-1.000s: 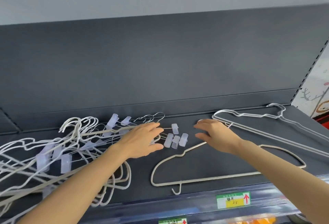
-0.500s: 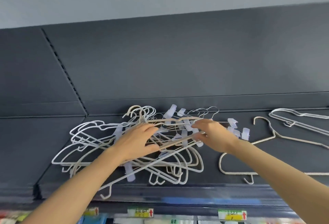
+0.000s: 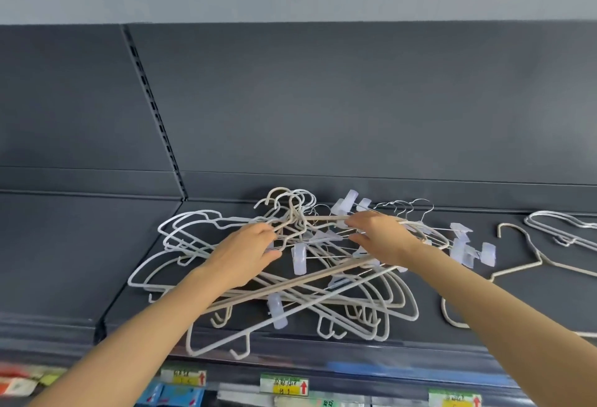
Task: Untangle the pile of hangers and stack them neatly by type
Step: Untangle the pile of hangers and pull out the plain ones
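Shelf (image 3: 80,261), dark, bearing a tangled pile (image 3: 298,259) of white, beige and clip hangers at centre. Left hand (image 3: 245,254) lies on the pile's left half, fingers curled round wires below the hooks. Right hand (image 3: 378,235) pinches a beige bar (image 3: 326,217) at the pile's top, fingers above, thumb below. Right of the pile, apart: a lone hanger (image 3: 534,253), beige; beyond it, white hangers (image 3: 562,225) at the frame edge.

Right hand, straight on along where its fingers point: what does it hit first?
The right hand points left over the hanger pile. First in line looks like the bunched hooks just past its fingers, then the left hand. Depth is unclear from one view.
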Available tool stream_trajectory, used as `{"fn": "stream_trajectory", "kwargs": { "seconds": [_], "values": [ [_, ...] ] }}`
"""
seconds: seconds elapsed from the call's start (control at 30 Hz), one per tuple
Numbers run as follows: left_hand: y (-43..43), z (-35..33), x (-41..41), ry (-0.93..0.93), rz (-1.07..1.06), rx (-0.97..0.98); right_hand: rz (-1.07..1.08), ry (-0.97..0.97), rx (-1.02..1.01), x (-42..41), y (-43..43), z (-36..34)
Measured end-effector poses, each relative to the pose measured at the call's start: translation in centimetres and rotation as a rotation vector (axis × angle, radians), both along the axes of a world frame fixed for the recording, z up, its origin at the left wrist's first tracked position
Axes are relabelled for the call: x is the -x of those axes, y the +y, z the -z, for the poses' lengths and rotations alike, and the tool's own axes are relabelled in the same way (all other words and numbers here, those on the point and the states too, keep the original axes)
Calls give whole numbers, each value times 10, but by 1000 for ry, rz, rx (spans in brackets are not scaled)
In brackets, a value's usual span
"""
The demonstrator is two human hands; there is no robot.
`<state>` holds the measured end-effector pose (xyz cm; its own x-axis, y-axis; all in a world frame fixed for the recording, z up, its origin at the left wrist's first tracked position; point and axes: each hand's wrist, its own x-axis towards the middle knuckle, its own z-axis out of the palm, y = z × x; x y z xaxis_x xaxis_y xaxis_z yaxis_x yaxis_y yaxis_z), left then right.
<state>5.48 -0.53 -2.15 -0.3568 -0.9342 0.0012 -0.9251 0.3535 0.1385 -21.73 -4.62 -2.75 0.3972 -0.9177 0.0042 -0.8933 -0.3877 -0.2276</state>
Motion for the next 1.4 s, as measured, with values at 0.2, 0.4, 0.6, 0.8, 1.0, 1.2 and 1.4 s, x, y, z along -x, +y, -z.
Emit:
{"fn": "stream_trajectory", "kwargs": {
  "seconds": [0.2,0.4,0.6,0.8,1.0,1.2,1.4],
  "values": [
    [-9,6,3,42,-22,18,-3,116,38,0,-13,5],
    [-12,4,9,128,-78,45,-55,40,46,7,-16,0],
    [-18,1,7,192,-217,-15,-182,38,-218,19,8,-17],
    [-26,-4,8,245,-189,-11,-223,193,-45,22,5,-4],
    [-30,-17,9,383,-179,22,-206,134,30,28,7,-15],
    [-29,-27,12,439,-144,-13,-164,-1,-69,34,8,-33],
    [-28,-35,20,465,-76,-7,12,-324,109,43,-8,-38]
  ]
}}
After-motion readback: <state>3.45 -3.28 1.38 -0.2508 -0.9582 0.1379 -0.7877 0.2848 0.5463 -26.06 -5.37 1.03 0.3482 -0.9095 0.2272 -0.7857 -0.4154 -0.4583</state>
